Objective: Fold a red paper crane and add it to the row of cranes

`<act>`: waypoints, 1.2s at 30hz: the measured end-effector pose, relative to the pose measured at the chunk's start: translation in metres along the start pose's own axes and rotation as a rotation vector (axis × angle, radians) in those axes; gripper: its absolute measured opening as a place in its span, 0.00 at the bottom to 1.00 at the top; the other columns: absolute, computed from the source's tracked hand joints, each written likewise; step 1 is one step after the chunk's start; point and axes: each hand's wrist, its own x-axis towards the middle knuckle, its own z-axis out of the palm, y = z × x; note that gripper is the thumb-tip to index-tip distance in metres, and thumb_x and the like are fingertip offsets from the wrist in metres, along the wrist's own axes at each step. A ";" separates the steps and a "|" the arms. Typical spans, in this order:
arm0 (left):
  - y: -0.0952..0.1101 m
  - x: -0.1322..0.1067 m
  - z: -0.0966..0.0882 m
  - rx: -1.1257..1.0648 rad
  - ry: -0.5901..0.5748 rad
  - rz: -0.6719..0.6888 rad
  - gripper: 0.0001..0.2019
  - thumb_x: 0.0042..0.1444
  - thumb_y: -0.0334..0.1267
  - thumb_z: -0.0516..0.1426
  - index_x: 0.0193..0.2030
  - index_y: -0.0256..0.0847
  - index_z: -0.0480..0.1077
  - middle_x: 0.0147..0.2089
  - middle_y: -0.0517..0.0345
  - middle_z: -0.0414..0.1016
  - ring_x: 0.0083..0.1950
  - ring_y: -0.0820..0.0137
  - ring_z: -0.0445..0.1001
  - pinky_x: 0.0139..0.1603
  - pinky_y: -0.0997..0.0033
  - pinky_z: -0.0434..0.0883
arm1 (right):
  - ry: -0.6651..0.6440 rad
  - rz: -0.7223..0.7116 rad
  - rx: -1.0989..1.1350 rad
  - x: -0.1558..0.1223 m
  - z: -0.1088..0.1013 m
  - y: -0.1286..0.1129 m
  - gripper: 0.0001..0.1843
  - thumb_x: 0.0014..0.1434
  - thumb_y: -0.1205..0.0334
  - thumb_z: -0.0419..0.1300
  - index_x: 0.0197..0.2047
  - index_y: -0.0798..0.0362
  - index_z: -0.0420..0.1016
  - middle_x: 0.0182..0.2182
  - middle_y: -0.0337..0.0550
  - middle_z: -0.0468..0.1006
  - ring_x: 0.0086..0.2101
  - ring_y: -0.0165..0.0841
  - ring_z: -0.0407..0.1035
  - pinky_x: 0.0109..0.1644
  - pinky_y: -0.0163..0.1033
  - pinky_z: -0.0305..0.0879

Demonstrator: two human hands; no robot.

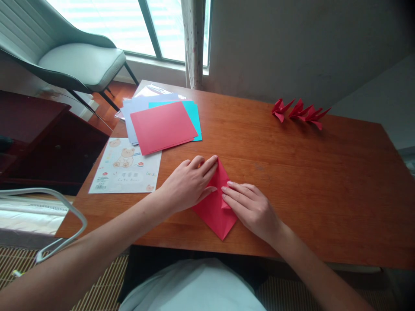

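Note:
A sheet of red origami paper (215,216), partly folded, lies on the wooden table with one corner toward me. My left hand (191,183) rests over its left and upper part. Its fingertips press near the top corner, and the thumb is stretched out apart from them. From the other side, my right hand (254,209) lays outstretched fingers on a small folded flap (228,203) at the paper's right edge. The right thumb is hidden. Both hands are open and touch the paper from above.
Several folded red paper cranes (300,113) stand at the table's far right. Red sheets (164,125) lie on blue and lilac ones at the back left, overlapping a bear-printed sheet (126,166). A chair (81,65) stands beyond the table (308,185), by the window.

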 end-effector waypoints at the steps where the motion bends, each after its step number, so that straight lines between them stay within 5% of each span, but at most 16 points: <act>1: 0.000 0.000 0.000 0.001 -0.001 0.000 0.29 0.70 0.50 0.48 0.70 0.32 0.62 0.76 0.47 0.56 0.59 0.53 0.64 0.53 0.57 0.67 | 0.005 -0.003 0.000 0.000 0.000 0.000 0.13 0.66 0.72 0.60 0.53 0.57 0.78 0.54 0.48 0.81 0.56 0.43 0.74 0.56 0.49 0.71; 23: 0.001 0.000 0.001 0.018 0.022 -0.013 0.28 0.70 0.50 0.49 0.69 0.33 0.63 0.75 0.46 0.58 0.59 0.53 0.66 0.53 0.56 0.67 | -0.006 -0.003 -0.013 0.001 -0.001 0.000 0.12 0.67 0.71 0.61 0.53 0.60 0.78 0.55 0.47 0.81 0.55 0.44 0.75 0.55 0.48 0.72; 31: 0.026 -0.010 -0.004 0.067 0.145 0.002 0.21 0.70 0.36 0.48 0.66 0.34 0.67 0.71 0.47 0.65 0.55 0.60 0.70 0.49 0.59 0.67 | -0.013 -0.004 -0.023 -0.001 0.002 0.001 0.13 0.67 0.72 0.59 0.53 0.58 0.79 0.56 0.47 0.80 0.57 0.43 0.73 0.56 0.48 0.72; 36: 0.034 -0.012 -0.003 -0.016 0.089 0.005 0.26 0.70 0.46 0.48 0.70 0.37 0.62 0.76 0.51 0.57 0.60 0.57 0.66 0.51 0.58 0.67 | 0.002 -0.020 -0.022 -0.001 0.002 0.001 0.12 0.67 0.72 0.59 0.51 0.58 0.79 0.55 0.48 0.81 0.57 0.43 0.73 0.56 0.48 0.72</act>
